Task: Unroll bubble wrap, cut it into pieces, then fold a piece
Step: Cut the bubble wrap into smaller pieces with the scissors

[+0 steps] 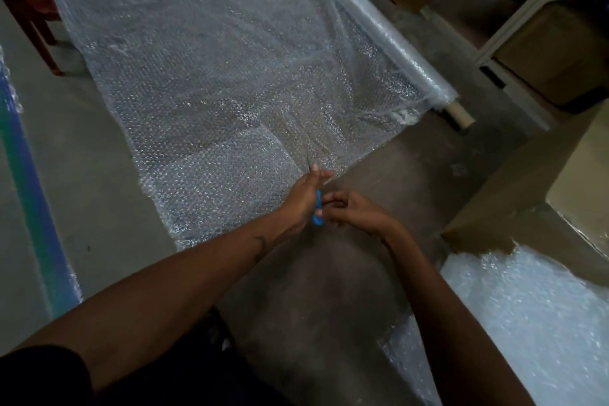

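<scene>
A large sheet of bubble wrap (211, 69) lies unrolled on the concrete floor. It is still joined to its roll (389, 33), which lies along the sheet's right side, with a cardboard core (461, 115) sticking out of the near end. My left hand (304, 198) grips blue-handled scissors (317, 212) at the sheet's near right edge. The blade (308, 162) points away from me over the wrap. My right hand (354, 212) is just right of it, with its curled fingers at the blue handle.
More bubble wrap (527, 316) is heaped at the lower right beside a big cardboard box (540, 175). White shelving (514, 26) with boxes stands at the upper right. A dark red chair leg (33, 23) is at the upper left, and a blue-green strip (29, 194) runs down the left.
</scene>
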